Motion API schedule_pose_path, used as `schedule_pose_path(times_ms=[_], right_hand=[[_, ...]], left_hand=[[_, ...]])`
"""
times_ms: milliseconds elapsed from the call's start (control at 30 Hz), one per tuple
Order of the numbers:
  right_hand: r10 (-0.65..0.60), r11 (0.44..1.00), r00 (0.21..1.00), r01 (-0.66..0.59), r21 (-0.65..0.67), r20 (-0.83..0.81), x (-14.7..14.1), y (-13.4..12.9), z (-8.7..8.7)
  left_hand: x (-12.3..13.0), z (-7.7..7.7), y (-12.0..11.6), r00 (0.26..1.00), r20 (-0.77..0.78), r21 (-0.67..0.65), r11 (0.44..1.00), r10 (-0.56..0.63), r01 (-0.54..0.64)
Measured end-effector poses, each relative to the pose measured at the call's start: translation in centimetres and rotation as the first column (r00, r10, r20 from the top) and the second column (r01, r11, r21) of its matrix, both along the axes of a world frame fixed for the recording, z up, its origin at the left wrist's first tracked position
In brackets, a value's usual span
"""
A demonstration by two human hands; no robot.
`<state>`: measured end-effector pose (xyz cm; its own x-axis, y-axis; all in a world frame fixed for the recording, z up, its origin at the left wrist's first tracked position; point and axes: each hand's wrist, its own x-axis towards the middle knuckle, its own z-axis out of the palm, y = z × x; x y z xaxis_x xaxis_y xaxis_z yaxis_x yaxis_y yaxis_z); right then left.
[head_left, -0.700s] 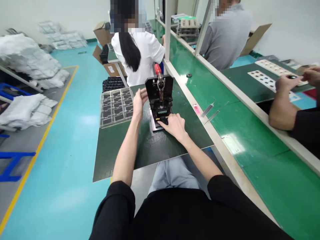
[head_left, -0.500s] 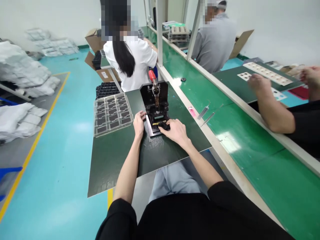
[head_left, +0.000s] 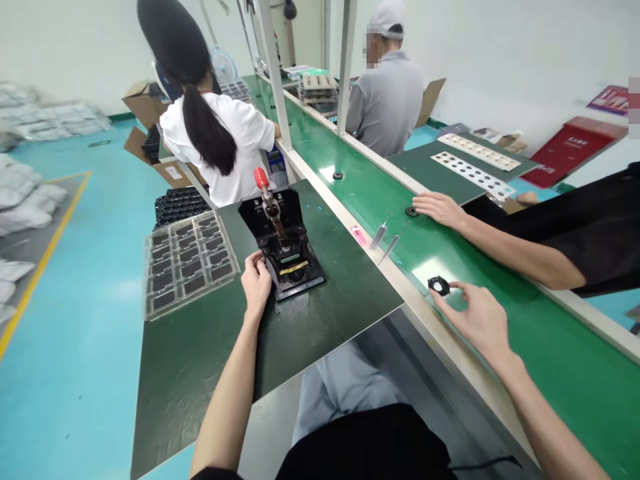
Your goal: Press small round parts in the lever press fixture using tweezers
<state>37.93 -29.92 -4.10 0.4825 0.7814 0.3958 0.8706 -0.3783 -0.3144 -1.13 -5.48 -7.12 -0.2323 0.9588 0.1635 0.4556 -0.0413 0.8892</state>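
A black clamp fixture (head_left: pixel 300 283) with a red-tipped toggle lever (head_left: pixel 261 177) stands on the dark green board. My left hand (head_left: pixel 257 283) has its curled fingers against the fixture's left side, gripping that edge. Over the green conveyor belt, my right hand (head_left: pixel 477 319) pinches a round black ring part (head_left: pixel 439 286) between thumb and finger. A pale centre shows through the ring. Left of the fixture lies a clear tray (head_left: pixel 233 261) whose pockets hold flat dark pieces.
Across the belt (head_left: pixel 505 267), a co-worker's hand (head_left: pixel 443 208) touches another black ring (head_left: pixel 411 212). A further ring (head_left: pixel 338 175) lies up the belt. Thin metal tools (head_left: pixel 379 236) and a pink item (head_left: pixel 358 234) rest on the rail. Two people sit ahead.
My right hand has moved right from the fixture to over the belt, carrying the black ring. My left hand stays beside the fixture. The view has turned right; the co-worker's hand has reached the belt.
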Motion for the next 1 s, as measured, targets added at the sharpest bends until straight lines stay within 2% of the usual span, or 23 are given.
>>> schedule_pose_path(times_ms=[133, 267, 467, 567, 667, 700, 1000], right_hand=[[0.015, 0.982, 0.997, -0.029, -0.188, -0.075, 3.2, 5.5, -1.4], [0.056, 0.967, 0.996, -0.070, -0.246, -0.065, 4.0, 12.3, -2.2], [0.092, 0.958, 0.994, -0.104, -0.269, -0.056, 4.1, 21.5, -1.2], [0.025, 0.961, 0.999, -0.036, -0.276, -0.045, 4.8, 24.9, -0.6], [-0.153, 0.964, 0.986, 0.133, -0.231, -0.071, 5.5, 26.6, -0.5], [-0.178, 0.963, 0.981, 0.158, -0.217, -0.077, 5.7, 26.7, -0.6], [0.029, 0.961, 0.999, -0.037, -0.274, -0.030, 5.1, 25.2, -1.9]], left_hand=[[-0.1, 0.3, -0.2, 0.997, -0.080, 0.016, 1.000, -0.007, 0.008], [-0.2, 0.3, -0.2, 0.986, -0.167, 0.053, 0.998, -0.008, 0.017], [-0.2, 0.0, 0.0, 0.965, -0.260, 0.074, 0.996, -0.024, 0.045], [-0.1, -0.2, 0.1, 0.972, -0.232, 0.077, 0.995, -0.039, 0.059], [0.0, -0.4, 0.1, 0.983, -0.178, 0.100, 0.993, -0.043, 0.061], [0.0, -0.5, 0.2, 0.985, -0.167, 0.107, 0.992, -0.044, 0.062], [0.1, -0.8, 0.4, 0.980, -0.192, 0.082, 0.994, -0.052, 0.069]])
